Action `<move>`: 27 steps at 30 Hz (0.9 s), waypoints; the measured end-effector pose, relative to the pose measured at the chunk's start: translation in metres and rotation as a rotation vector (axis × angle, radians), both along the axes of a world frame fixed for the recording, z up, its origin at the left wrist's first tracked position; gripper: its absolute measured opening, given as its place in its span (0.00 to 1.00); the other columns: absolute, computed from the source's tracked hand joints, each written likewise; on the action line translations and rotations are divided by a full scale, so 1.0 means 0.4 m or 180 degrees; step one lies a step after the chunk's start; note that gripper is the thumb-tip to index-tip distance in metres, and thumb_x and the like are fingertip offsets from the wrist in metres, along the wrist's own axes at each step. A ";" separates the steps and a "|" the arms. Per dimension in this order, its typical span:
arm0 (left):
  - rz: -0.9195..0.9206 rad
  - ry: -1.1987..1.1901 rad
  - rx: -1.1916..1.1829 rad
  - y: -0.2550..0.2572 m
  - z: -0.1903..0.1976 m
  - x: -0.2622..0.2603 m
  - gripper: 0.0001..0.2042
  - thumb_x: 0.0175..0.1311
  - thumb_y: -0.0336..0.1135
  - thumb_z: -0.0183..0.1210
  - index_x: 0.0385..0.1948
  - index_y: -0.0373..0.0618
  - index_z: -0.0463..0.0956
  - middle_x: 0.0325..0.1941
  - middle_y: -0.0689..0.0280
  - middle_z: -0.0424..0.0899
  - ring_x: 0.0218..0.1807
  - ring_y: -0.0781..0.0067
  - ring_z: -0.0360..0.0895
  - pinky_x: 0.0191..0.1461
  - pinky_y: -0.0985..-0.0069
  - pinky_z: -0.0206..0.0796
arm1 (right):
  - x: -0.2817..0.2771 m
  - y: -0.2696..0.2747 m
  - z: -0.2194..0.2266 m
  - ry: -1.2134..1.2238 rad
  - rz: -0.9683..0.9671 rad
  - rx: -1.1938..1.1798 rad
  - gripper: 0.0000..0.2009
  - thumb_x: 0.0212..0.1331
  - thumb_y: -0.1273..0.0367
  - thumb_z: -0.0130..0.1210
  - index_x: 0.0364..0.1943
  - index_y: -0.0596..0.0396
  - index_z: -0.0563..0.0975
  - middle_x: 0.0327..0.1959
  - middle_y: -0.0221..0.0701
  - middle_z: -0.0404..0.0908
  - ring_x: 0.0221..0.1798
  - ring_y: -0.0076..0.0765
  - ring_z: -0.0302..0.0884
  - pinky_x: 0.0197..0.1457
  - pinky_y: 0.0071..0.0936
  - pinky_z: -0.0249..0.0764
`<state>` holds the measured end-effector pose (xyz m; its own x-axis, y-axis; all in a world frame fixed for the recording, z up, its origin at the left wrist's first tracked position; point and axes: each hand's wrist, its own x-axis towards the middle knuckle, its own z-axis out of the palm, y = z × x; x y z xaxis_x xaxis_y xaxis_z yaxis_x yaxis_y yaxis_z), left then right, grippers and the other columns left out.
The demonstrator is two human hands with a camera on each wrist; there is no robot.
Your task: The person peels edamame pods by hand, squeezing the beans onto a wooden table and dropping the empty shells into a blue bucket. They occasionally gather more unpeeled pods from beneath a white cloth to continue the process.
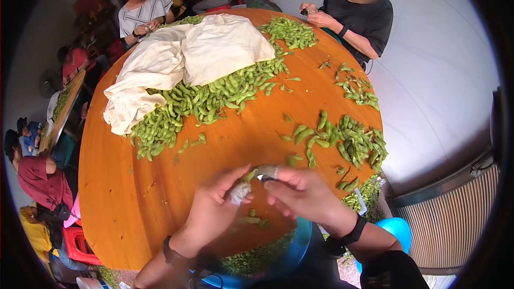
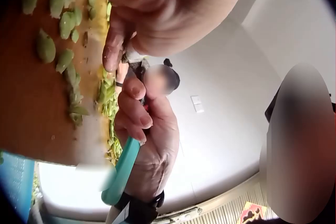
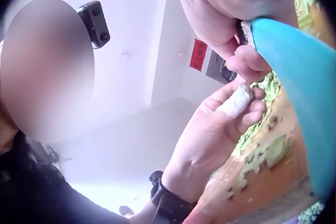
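Note:
In the head view my left hand pinches a green edamame pod over the near part of the table. White wrapping covers one of its fingers. My right hand is close beside it, fingers curled round a tool with a turquoise handle. The handle sticks out below the palm in the left wrist view; the working end is mostly hidden among the fingers. A finger of this hand also has a pale wrapping. Below both hands, a blue basin holds many small green pieces.
A round wooden table carries a large pile of pods partly under a cream cloth. Smaller pods lie at the right. Two people sit across. A slatted chair and blue stool stand right.

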<state>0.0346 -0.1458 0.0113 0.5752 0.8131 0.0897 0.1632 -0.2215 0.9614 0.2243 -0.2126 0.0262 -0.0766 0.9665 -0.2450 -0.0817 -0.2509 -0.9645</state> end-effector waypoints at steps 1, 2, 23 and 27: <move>-0.0009 -0.0007 -0.0003 -0.005 -0.006 0.002 0.20 0.63 0.14 0.51 0.57 0.40 0.73 0.41 0.65 0.80 0.36 0.78 0.82 0.42 0.81 0.77 | -0.006 0.001 -0.006 -0.0007 -0.0009 -0.0003 0.09 0.69 0.70 0.49 0.46 0.55 0.78 0.25 0.21 0.75 0.19 0.13 0.69 0.20 0.15 0.65; -0.0010 -0.0069 0.0032 -0.008 -0.012 0.002 0.21 0.62 0.14 0.51 0.56 0.41 0.74 0.41 0.65 0.80 0.36 0.78 0.82 0.41 0.82 0.76 | -0.012 -0.001 -0.013 0.0004 0.0006 0.0000 0.07 0.69 0.69 0.49 0.43 0.55 0.77 0.24 0.21 0.76 0.19 0.14 0.69 0.20 0.16 0.64; -0.0254 -0.0142 0.0667 0.008 -0.063 -0.021 0.20 0.61 0.15 0.54 0.54 0.44 0.77 0.42 0.63 0.85 0.36 0.78 0.82 0.39 0.80 0.76 | -0.041 -0.028 -0.011 0.0448 -0.0012 -0.0212 0.07 0.69 0.69 0.50 0.44 0.54 0.78 0.24 0.20 0.74 0.20 0.13 0.67 0.21 0.14 0.61; -0.0169 0.0518 0.1655 0.001 -0.040 -0.020 0.23 0.57 0.18 0.59 0.57 0.47 0.75 0.44 0.57 0.84 0.39 0.63 0.84 0.43 0.73 0.77 | -0.041 -0.028 -0.010 0.0250 0.0001 -0.0255 0.07 0.70 0.69 0.50 0.42 0.55 0.78 0.25 0.21 0.75 0.20 0.13 0.67 0.21 0.14 0.62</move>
